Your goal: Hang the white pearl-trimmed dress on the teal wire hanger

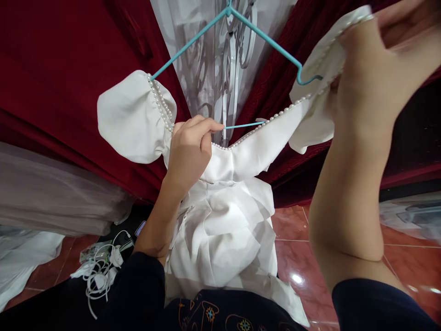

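Observation:
A white dress point(227, 230) with pearl-beaded trim along its neckline and puffed sleeves hangs in front of me on a light-blue hanger point(193, 43). My left hand point(191, 147) is closed over the neckline beside the left puff sleeve point(127, 117), its index finger against the hanger's lower bar. At upper right, my right hand point(375, 59) grips the beaded edge of the other puff sleeve point(319, 59); its fingers are blurred and partly hidden. The hanger's right end lies at that sleeve's opening. The neckline is stretched up towards the right hand, and the skirt falls in loose folds.
Dark red curtains point(69, 55) flank a white ornate metal frame point(229, 78) with sheer fabric behind. White cables point(99, 276) and a phone point(140, 228) lie at lower left. Pale tulle point(51, 188) hangs at left. Red tiles point(296, 248) cover the floor.

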`<action>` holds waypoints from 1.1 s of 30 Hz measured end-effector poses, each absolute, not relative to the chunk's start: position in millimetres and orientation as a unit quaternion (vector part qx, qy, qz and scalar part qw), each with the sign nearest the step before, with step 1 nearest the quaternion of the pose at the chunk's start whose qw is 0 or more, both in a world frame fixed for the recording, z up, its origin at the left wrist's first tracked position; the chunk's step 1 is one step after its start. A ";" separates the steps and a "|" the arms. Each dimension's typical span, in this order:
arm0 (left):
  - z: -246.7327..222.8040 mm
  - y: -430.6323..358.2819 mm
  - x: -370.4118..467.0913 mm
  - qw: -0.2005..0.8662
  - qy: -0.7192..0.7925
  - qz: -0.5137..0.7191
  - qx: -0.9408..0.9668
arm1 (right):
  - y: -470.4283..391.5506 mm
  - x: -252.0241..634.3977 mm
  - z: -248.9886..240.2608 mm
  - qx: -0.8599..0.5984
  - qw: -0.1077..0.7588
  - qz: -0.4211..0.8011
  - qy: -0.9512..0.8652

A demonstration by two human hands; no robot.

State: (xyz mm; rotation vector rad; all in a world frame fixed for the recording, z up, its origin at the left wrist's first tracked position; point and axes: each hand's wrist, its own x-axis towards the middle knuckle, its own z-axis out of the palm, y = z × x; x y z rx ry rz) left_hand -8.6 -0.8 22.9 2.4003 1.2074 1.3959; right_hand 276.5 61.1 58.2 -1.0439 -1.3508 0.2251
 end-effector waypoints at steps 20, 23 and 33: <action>13.2 4.7 -13.2 0.016 0.380 0.452 0.807 | 3.8 186.0 -7.7 -0.366 0.487 0.008 -0.793; 3.2 2.6 -16.1 -0.011 0.340 0.471 0.814 | 11.4 182.0 -25.3 -0.359 0.538 -0.033 -0.762; 19.2 39.3 -58.3 -0.180 0.359 0.652 0.643 | 9.4 174.8 -25.4 -0.350 0.571 -0.027 -0.742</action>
